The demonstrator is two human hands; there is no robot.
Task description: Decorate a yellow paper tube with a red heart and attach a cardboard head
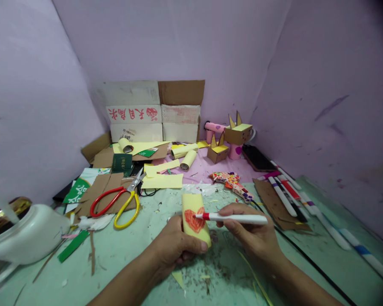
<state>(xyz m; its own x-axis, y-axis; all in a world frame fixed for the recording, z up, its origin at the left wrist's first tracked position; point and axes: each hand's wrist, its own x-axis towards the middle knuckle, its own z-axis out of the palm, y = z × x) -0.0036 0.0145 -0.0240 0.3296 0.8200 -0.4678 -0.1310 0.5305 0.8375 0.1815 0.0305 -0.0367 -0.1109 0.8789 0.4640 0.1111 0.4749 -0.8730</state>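
Note:
My left hand (180, 242) grips a small yellow paper-covered piece (193, 203) from its lower left, thumb across the bottom end. A red heart (194, 220), coloured in with visible strokes, is on its upper face. Between the thumb and fingers of my right hand (252, 229) is a white marker (242, 218) with a red collar, its tip touching the heart. Beyond my hands lie yellow paper strips (162, 181) and yellow-wrapped tubes (189, 160). Scissors (124, 199) with one red and one yellow handle rest open to the left on cardboard.
Several markers (284, 195) lie on cardboard at the right, near a black phone (258, 159). Cardboard boxes with pointed ears (217, 152) stand at the back. A white teapot-like vessel (35, 231) is at far left. A black cable (309, 259) crosses the right side.

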